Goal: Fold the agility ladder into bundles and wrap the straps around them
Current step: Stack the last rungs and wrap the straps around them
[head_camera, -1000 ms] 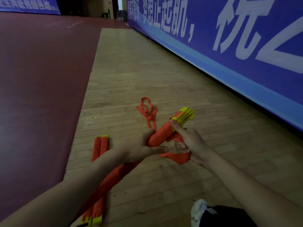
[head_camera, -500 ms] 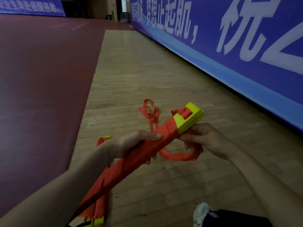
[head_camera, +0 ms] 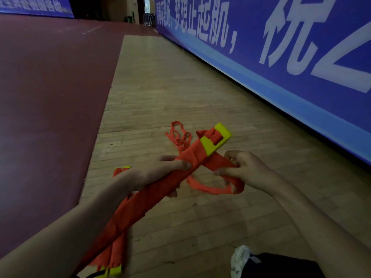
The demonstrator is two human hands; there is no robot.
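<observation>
A long bundle (head_camera: 152,195) of yellow ladder rungs wrapped in orange strap slants from lower left to upper right above the floor. Its yellow end (head_camera: 215,141) sticks out past the wrapping. My left hand (head_camera: 160,171) grips the bundle near the middle, thumb on top. My right hand (head_camera: 243,169) pinches a flat stretch of orange strap (head_camera: 217,162) that runs from the bundle's upper end. A slack loop of the strap (head_camera: 208,188) hangs below my right hand. More loose strap (head_camera: 180,135) lies tangled on the floor beyond the bundle.
A second wrapped bundle (head_camera: 116,255) lies on the wooden floor (head_camera: 180,87) under my left forearm. A blue banner wall (head_camera: 281,57) runs along the right. Red flooring (head_camera: 50,97) covers the left. My white shoe (head_camera: 241,259) shows at the bottom.
The bundle has turned so its flat yellow end faces up. My right hand has shifted right and pulled the strap out flat from the bundle; my left hand keeps its grip.
</observation>
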